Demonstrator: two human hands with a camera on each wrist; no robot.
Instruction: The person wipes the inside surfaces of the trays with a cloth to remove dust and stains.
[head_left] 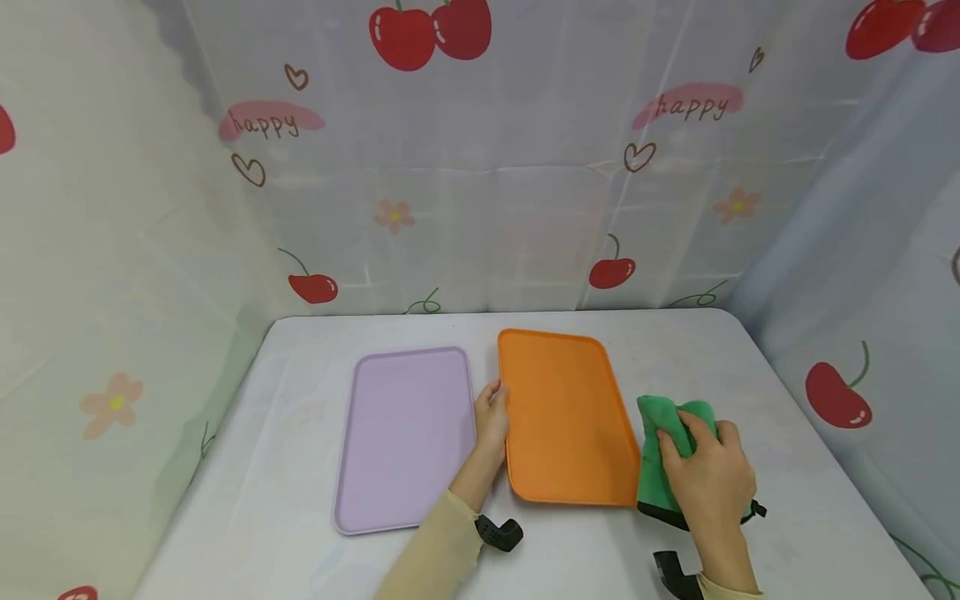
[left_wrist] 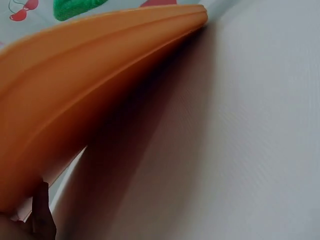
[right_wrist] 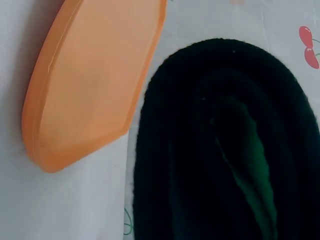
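1 orange tray (head_left: 566, 425), tilted: left hand (head_left: 492, 423) is gripping its edge. 1 green cloth (head_left: 654, 471): right hand (head_left: 711, 475) is pinching it.

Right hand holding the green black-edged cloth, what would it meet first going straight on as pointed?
Probably the white cherry-print curtain behind the white table; the right hand seems aimed right of the orange rectangular tray, though depth is unclear.
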